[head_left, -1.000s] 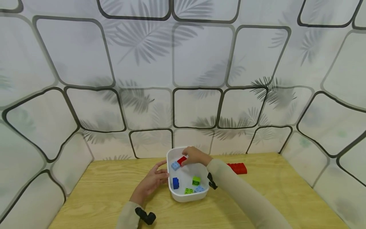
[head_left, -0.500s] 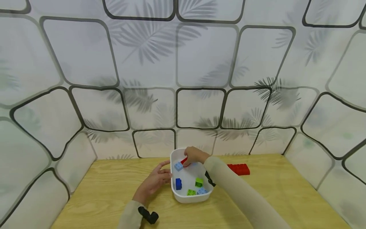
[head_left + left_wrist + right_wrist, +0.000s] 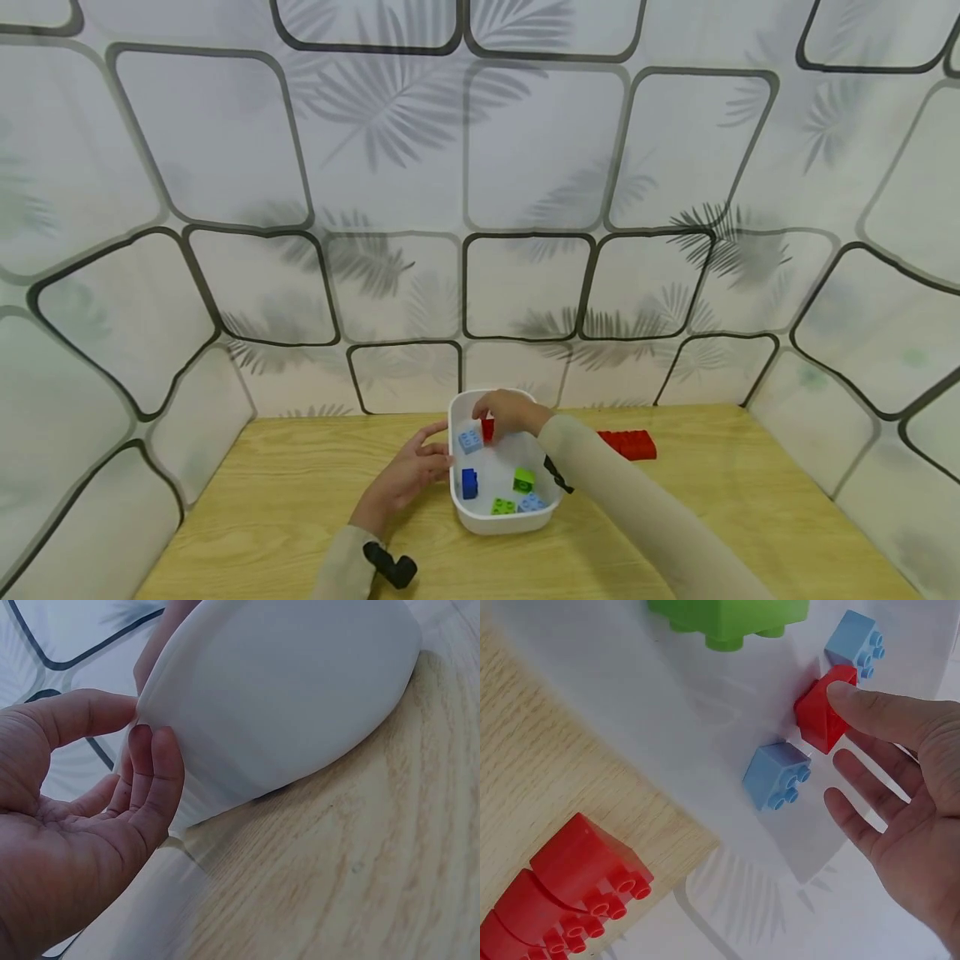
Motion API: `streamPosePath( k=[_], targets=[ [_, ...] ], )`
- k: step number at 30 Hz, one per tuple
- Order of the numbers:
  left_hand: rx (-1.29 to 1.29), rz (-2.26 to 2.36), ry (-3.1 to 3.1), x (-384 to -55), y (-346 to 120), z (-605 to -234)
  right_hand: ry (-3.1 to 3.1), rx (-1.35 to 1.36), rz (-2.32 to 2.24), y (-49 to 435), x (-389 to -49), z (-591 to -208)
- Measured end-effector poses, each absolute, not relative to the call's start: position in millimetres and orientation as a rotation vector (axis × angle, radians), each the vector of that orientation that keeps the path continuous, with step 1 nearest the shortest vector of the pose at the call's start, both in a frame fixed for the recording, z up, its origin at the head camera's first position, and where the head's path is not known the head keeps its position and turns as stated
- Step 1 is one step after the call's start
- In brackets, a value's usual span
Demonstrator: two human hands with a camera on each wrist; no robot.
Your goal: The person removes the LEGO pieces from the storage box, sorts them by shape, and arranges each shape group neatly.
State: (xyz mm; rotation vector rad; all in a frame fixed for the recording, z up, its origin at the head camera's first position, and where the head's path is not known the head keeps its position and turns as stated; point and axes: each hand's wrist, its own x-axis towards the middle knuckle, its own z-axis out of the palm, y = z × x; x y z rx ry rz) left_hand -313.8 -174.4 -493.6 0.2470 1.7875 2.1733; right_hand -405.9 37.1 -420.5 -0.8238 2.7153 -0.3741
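Note:
A white plastic tub stands on the wooden table. Inside, my right hand pinches a red building block, thumb on its near face and the other fingers partly hidden behind. One light blue block sits beside the red one, and another light blue block lies just below it in the right wrist view. At the tub's left side my left hand holds the rim, its thumb at the edge and curled fingers against the outer wall.
Toward the tub's near end lie a dark blue block, two green blocks, one of them brighter, and a light blue block. Right of the tub, a row of joined red blocks rests on the table. A patterned wall rises behind.
The red block has turned in my right hand and shifted slightly right, and more of the light blue block beside it shows. The left hand stays at the tub's rim.

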Motion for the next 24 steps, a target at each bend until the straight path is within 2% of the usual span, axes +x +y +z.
streamPosePath(
  k=[24],
  targets=[
    [0.250, 2.178, 1.780, -313.8, -174.6, -496.4, 2.725, -0.713, -0.200, 28.4, -401.2, -426.2]
  ],
)
